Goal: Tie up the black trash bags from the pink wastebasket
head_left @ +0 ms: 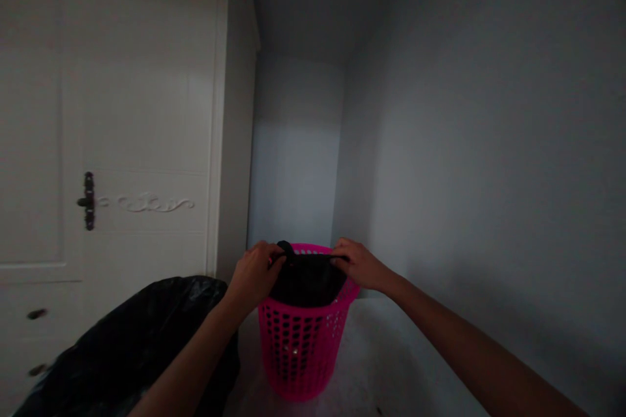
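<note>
A tall pink plastic basket (299, 355) with round holes stands upright on the floor in front of me. Across its mouth a piece of black cloth (310, 280) is stretched, partly down inside the rim; its exact kind is too dark to tell. My left hand (258, 273) pinches one upper corner of the cloth at the basket's left side. At the right side my right hand (359, 264) pinches the other upper corner, with the fingers closed over the edge. What lies deeper in the basket is hidden.
To the left, a large black plastic bag (141, 326) bulges beside the basket. Behind it rises a white wardrobe (151, 111) with a dark door handle (89, 201) and drawer knobs. A plain grey wall (489, 130) runs along the right. The floor (386, 352) is pale.
</note>
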A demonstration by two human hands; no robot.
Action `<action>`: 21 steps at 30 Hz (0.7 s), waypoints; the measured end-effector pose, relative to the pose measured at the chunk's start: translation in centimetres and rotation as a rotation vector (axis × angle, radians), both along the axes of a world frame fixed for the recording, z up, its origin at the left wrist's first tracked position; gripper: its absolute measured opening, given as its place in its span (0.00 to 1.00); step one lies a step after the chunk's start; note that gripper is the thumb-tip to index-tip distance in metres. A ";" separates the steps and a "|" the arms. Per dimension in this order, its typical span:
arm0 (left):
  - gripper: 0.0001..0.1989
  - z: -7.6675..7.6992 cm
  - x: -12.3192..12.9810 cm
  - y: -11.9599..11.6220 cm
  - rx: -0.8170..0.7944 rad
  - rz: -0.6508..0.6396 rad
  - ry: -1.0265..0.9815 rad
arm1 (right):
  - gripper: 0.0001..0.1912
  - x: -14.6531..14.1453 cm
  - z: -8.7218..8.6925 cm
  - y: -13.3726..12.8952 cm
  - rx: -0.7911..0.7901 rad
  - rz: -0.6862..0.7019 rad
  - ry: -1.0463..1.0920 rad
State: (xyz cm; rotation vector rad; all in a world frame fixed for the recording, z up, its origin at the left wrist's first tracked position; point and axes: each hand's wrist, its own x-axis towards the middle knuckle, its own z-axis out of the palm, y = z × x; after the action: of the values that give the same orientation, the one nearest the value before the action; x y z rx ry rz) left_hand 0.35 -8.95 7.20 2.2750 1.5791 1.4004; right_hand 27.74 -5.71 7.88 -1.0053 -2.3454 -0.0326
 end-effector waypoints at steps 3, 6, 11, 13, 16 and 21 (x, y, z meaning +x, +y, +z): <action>0.08 0.4 1.5 -0.4 0.039 -0.017 -0.035 | 0.13 -1.7 0.7 -1.1 -0.121 0.122 0.205; 0.07 1.0 2.7 -0.8 0.053 -0.059 -0.056 | 0.14 -3.5 1.3 -2.0 -0.181 0.142 0.199; 0.09 0.6 1.9 -1.4 0.084 -0.086 -0.110 | 0.13 -2.9 1.1 -1.4 -0.030 0.066 0.140; 0.11 0.1 1.5 -1.5 0.090 -0.095 -0.184 | 0.15 -2.2 0.7 -1.2 -0.002 0.047 0.177; 0.09 -0.5 1.6 -1.1 0.077 -0.086 -0.308 | 0.16 -1.7 0.0 -1.3 -0.020 0.018 0.258; 0.04 -0.5 2.1 -0.3 0.001 -0.018 -0.557 | 0.19 -1.5 -0.6 -2.0 -0.063 -0.124 0.497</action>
State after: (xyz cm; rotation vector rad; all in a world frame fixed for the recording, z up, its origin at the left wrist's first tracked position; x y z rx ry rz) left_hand 2.40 -9.27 6.67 1.6696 1.3614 1.8134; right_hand 26.21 -7.69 7.26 -1.0482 -1.8408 0.2207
